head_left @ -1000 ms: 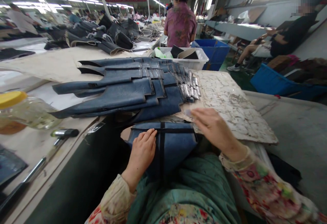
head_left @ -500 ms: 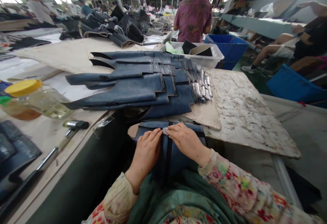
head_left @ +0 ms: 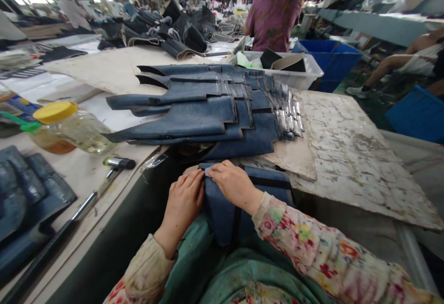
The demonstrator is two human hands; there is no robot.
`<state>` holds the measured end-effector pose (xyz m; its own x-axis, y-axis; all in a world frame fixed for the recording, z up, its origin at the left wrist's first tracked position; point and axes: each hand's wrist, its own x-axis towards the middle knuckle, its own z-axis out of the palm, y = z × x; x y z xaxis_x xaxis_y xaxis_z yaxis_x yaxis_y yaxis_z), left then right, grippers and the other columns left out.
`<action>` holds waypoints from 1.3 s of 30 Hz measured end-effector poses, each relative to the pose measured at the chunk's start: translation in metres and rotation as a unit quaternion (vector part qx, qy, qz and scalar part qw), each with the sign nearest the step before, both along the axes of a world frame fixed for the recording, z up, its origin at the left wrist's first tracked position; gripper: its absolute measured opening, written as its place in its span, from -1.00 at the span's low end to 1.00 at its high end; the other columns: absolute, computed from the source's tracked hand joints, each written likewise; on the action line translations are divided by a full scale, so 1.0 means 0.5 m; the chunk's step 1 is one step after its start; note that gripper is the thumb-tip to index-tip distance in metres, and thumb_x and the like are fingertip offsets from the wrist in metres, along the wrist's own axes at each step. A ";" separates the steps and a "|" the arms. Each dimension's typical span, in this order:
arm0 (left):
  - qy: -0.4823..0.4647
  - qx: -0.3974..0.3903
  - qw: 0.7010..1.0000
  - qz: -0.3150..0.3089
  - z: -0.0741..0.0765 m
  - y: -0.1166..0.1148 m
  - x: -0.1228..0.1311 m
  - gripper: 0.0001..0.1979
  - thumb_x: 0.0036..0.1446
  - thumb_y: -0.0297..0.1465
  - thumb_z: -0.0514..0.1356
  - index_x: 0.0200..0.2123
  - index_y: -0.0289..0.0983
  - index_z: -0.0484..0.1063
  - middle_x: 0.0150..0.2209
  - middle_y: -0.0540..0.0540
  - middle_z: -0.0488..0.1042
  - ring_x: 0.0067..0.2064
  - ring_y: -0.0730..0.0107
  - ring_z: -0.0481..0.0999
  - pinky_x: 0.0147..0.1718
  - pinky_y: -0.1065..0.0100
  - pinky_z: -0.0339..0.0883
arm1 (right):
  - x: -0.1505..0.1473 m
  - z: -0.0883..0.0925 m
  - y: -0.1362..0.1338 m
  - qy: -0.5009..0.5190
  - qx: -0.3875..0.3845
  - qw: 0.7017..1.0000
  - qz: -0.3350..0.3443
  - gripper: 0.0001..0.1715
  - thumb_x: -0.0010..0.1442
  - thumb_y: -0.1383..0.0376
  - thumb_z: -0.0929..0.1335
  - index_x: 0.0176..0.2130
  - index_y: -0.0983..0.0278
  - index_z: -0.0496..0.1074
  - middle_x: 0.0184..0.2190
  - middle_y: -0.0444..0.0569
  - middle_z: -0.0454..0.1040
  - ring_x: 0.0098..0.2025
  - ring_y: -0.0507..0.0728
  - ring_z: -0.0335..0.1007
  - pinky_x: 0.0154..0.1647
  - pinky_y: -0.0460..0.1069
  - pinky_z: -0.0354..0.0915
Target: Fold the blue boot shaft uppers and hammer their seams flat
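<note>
At the frame's lower centre, the blue panel [head_left: 222, 216] looked light, pliable, best held by its edges; the right hand [head_left: 236, 186] pinched a pale piece [head_left: 208, 171]; the left hand [head_left: 183, 194] touched the panel, grip unclear.

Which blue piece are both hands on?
The lone blue piece over the green cloth, left hand and right hand at its far edge. The fanned pile beyond it and the pieces at far left lie untouched.
</note>
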<state>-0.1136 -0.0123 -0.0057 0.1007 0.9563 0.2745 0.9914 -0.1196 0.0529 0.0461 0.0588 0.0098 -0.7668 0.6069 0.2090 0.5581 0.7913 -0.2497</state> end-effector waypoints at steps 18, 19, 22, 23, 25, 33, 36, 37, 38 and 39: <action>0.038 -0.004 0.999 -0.002 0.027 0.011 0.027 -0.64 0.24 -0.36 -0.06 0.02 -0.26 0.37 0.04 -0.17 0.41 -0.04 0.18 0.39 -0.18 0.18 0.32 | 0.131 0.013 -0.025 -0.007 0.032 0.999 -0.030 -0.70 0.26 0.38 0.22 -0.06 0.27 0.44 -0.15 0.02 0.46 -0.10 0.12 0.26 -0.05 0.00 0.29; 0.031 -0.005 0.999 -0.004 0.027 0.012 0.025 -0.64 0.24 -0.36 -0.06 0.02 -0.26 0.38 0.04 -0.17 0.42 -0.04 0.18 0.39 -0.17 0.17 0.32 | 0.150 0.012 -0.031 -0.005 0.041 0.998 -0.036 -0.70 0.25 0.39 0.23 -0.05 0.29 0.43 -0.14 0.03 0.46 -0.09 0.13 0.27 -0.05 0.02 0.30; 0.004 -0.011 1.000 -0.028 0.024 0.017 0.018 -0.65 0.23 -0.36 -0.05 0.00 -0.25 0.39 0.03 -0.15 0.43 -0.04 0.22 0.39 -0.12 0.18 0.32 | 0.200 0.003 -0.055 0.014 0.054 0.997 -0.059 -0.68 0.23 0.43 0.24 -0.04 0.29 0.43 -0.12 0.03 0.46 -0.08 0.14 0.29 -0.04 0.04 0.33; -0.004 -0.012 0.999 -0.037 0.024 0.017 0.011 -0.65 0.23 -0.36 -0.05 0.00 -0.25 0.39 0.02 -0.15 0.43 -0.04 0.23 0.40 -0.10 0.18 0.32 | 0.214 -0.002 -0.065 0.026 0.054 0.996 -0.070 -0.67 0.23 0.43 0.24 -0.04 0.27 0.42 -0.11 0.02 0.46 -0.08 0.13 0.30 -0.04 0.05 0.34; -0.013 -0.011 0.999 -0.045 0.031 0.011 -0.014 -0.66 0.22 -0.34 -0.04 -0.02 -0.24 0.40 0.00 -0.16 0.44 -0.04 0.24 0.40 -0.06 0.18 0.31 | 0.239 -0.015 -0.089 0.055 0.055 0.992 -0.100 -0.66 0.24 0.41 0.22 -0.03 0.25 0.42 -0.09 0.01 0.46 -0.08 0.12 0.33 -0.04 0.05 0.35; 0.111 0.050 0.970 0.209 0.120 -0.143 -0.268 -0.58 0.18 -0.22 -0.06 -0.03 -0.36 0.32 -0.05 -0.27 0.45 0.00 0.08 0.40 0.00 0.11 0.25 | 0.315 -0.069 -0.166 0.105 0.056 0.975 -0.186 -0.65 0.29 0.27 0.19 0.01 0.22 0.40 -0.05 -0.01 0.44 -0.05 0.15 0.34 -0.01 0.09 0.34; 0.130 -0.033 0.956 0.259 0.118 -0.201 -0.323 -0.64 0.15 -0.20 -0.05 -0.17 -0.30 0.36 -0.20 -0.17 0.50 -0.15 0.13 0.49 -0.12 0.15 0.34 | 0.322 -0.077 -0.167 0.120 0.057 0.974 -0.183 -0.64 0.30 0.23 0.18 0.01 0.22 0.40 -0.06 0.00 0.44 -0.05 0.15 0.35 -0.01 0.09 0.34; 0.123 -0.037 0.957 0.259 0.113 -0.211 -0.330 -0.67 0.15 -0.20 -0.07 -0.21 -0.27 0.36 -0.25 -0.13 0.51 -0.20 0.15 0.50 -0.15 0.17 0.35 | 0.322 -0.078 -0.165 0.124 0.057 0.974 -0.183 -0.64 0.29 0.23 0.19 0.01 0.22 0.40 -0.06 0.00 0.45 -0.05 0.15 0.35 -0.01 0.09 0.34; 0.112 -0.025 0.960 0.256 0.108 -0.218 -0.332 -0.69 0.14 -0.20 -0.08 -0.25 -0.23 0.35 -0.31 -0.09 0.50 -0.23 0.17 0.50 -0.17 0.18 0.36 | 0.321 -0.078 -0.164 0.126 0.056 0.973 -0.184 -0.64 0.29 0.24 0.19 0.01 0.21 0.41 -0.06 0.00 0.45 -0.05 0.15 0.36 -0.01 0.08 0.34; 0.099 -0.006 0.962 0.254 0.105 -0.220 -0.330 -0.71 0.13 -0.20 -0.09 -0.28 -0.21 0.33 -0.35 -0.07 0.49 -0.25 0.17 0.50 -0.18 0.18 0.36 | 0.320 -0.076 -0.163 0.128 0.054 0.973 -0.185 -0.64 0.29 0.26 0.19 0.01 0.21 0.41 -0.06 0.00 0.45 -0.05 0.14 0.36 -0.02 0.08 0.35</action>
